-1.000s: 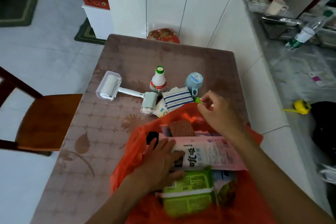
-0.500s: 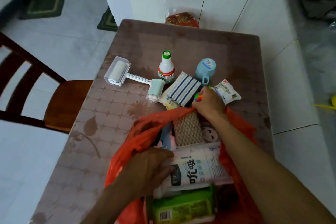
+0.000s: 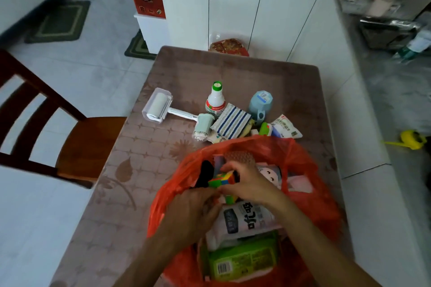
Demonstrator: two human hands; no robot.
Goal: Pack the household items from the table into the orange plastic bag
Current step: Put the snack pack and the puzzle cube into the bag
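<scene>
Since a moment ago the right hand (image 3: 247,182) has come back from the surface (image 3: 233,72) into the orange plastic bag (image 3: 312,193), now gripping a multicoloured puzzle cube (image 3: 221,179) over the packets. Her left hand (image 3: 193,212) curls onto the white pouch (image 3: 242,219). Beyond the bag wait a lint roller (image 3: 158,106), bottle (image 3: 215,100) and striped cloth (image 3: 231,121).

Bare forearms, no sleeves visible
</scene>
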